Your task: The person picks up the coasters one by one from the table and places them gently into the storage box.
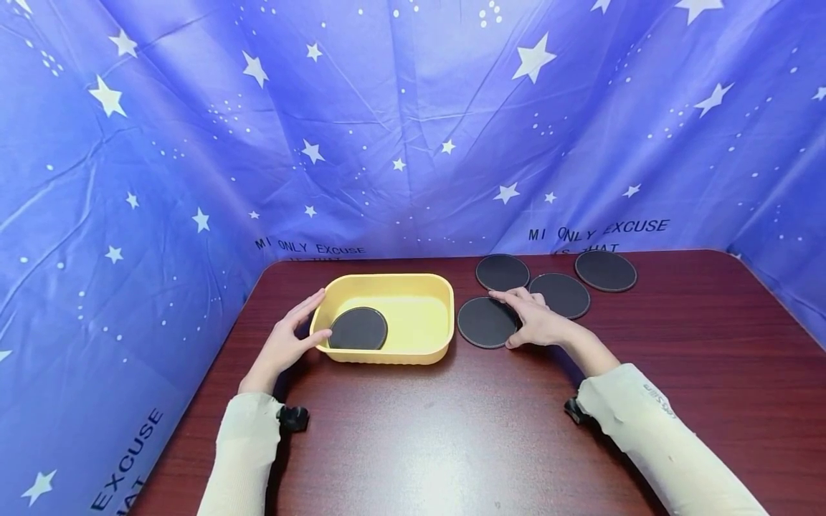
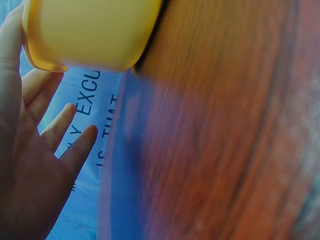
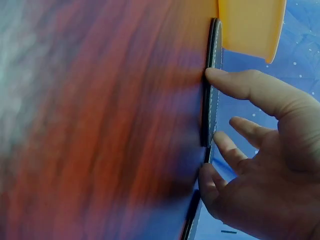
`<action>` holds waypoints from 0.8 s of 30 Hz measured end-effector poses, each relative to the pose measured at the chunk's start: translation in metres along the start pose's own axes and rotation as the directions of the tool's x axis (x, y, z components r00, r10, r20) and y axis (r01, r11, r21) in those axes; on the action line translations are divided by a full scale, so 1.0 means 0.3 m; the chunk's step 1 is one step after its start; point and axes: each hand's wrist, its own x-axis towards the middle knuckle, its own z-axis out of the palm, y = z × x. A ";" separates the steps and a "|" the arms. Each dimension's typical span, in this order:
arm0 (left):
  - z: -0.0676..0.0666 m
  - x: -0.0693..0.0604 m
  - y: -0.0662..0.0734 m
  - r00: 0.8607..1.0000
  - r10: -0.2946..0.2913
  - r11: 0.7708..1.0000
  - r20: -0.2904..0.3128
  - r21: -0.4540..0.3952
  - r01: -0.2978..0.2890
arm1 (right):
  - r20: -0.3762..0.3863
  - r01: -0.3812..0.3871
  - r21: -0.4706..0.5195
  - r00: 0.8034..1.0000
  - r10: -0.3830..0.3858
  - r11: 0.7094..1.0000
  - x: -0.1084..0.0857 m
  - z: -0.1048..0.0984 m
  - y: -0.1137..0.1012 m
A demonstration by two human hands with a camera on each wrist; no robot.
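The yellow container stands on the table with one black disc inside at its left. My left hand grips the container's left end, thumb over the front-left rim and a finger at the back-left; in the left wrist view, the hand has its other fingers spread below the container. Just right of the container, another black disc lies flat. My right hand holds this disc by its edge between thumb and fingers. The right wrist view shows the thumb of the hand against the disc's edge.
Behind the right hand lie three more black discs, one at the back, one beside the fingers and one farther right. A blue star-patterned cloth hangs behind the dark red table and along its sides.
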 end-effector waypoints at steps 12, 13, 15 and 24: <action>0.001 -0.001 -0.018 1.000 0.002 1.000 0.002 -0.020 -0.002 | 0.016 -0.143 -0.139 0.989 0.146 0.980 0.024 0.003 -0.044; 0.000 -0.001 -0.018 1.000 0.003 1.000 0.002 -0.016 -0.003 | 0.016 -0.149 -0.137 0.988 0.152 0.979 0.027 0.003 -0.044; 0.001 0.000 -0.016 1.000 0.005 1.000 0.003 -0.013 -0.005 | 0.012 -0.152 -0.121 0.988 0.155 0.981 0.030 0.002 -0.045; 0.001 0.001 -0.016 1.000 0.003 1.000 0.003 -0.010 -0.003 | -0.043 -0.113 -0.017 0.993 0.112 0.994 0.015 0.009 -0.027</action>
